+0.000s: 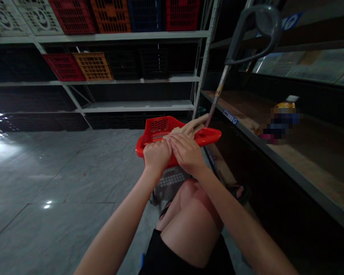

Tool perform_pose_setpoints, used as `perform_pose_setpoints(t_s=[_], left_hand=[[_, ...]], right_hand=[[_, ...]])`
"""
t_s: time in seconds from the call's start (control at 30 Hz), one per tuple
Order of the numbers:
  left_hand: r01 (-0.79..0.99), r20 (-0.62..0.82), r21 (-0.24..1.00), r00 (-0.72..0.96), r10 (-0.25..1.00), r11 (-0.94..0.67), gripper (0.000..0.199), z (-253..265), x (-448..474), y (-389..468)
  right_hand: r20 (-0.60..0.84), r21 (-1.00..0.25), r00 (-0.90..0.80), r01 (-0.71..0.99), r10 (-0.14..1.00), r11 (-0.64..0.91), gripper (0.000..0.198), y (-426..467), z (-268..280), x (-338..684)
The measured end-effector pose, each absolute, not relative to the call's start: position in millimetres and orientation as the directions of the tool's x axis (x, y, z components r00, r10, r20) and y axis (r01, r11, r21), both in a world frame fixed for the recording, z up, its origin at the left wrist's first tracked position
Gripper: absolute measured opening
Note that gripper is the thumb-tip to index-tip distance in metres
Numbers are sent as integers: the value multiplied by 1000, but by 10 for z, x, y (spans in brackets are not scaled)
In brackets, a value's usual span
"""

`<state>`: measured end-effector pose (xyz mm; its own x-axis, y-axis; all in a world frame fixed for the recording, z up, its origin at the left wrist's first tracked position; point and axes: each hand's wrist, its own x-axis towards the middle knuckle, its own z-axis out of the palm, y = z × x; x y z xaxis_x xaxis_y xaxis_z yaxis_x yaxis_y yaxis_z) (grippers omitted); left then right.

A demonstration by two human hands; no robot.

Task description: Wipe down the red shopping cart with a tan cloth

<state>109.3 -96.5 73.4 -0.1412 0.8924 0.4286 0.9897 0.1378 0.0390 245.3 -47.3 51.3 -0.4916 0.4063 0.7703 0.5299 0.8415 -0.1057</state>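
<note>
Both my hands meet over the near rim of a red plastic shopping cart [140, 151]. My left hand [157, 154] is closed in a fist; what it grips is hidden. Across its thumb side lies my right hand [187, 152], with fingers stretched out, close together. Just beyond the fingers, a beige cloth piece [199, 123], possibly a work glove, drapes over the cart's right side. Whether either hand grips it is unclear. The red handle end [213, 134] sticks out to the right.
A pole with a grey D-shaped handle [233, 46] leans beside the cart. Right, a shelf [312, 160] bears a blurred bottle [286, 105]. Ahead, white racks [117, 37] hold several crates, including a yellow crate [94, 65]. My bent legs [190, 229] are below. Grey floor [74, 179] stretches left.
</note>
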Motion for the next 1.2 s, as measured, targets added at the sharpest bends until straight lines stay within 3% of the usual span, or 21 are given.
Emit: perform_pose_setpoints(t_s=[0.13, 0.33, 0.5, 0.67, 0.83, 1.03, 1.2], left_hand=[[989, 432, 41, -144, 890, 140, 61, 722, 1081, -970], [988, 470, 64, -155, 869, 142, 64, 691, 1164, -926], [987, 452, 91, -161, 877, 134, 62, 687, 1336, -858], [1000, 416, 21, -13, 909, 4, 54, 779, 1326, -921], [976, 352, -109, 213, 911, -186, 45, 949, 884, -1037], [999, 195, -7, -37, 980, 39, 63, 879, 632, -914], [985, 324, 91, -170, 931, 148, 64, 780, 811, -755]], right_hand=[[780, -40, -502, 556, 374, 830, 42, -322, 476, 2723], [782, -137, -331, 735, 529, 664, 48, 158, 306, 3419], [812, -154, -310, 703, 495, 694, 44, -244, 238, 2946], [792, -97, -424, 622, 438, 777, 46, -460, 239, 2800], [833, -249, -206, 690, 514, 679, 45, 81, 213, 3510], [826, -448, -24, 576, 563, 683, 49, 722, 137, 3738], [817, -496, 79, 603, 571, 625, 52, 739, 81, 3440]])
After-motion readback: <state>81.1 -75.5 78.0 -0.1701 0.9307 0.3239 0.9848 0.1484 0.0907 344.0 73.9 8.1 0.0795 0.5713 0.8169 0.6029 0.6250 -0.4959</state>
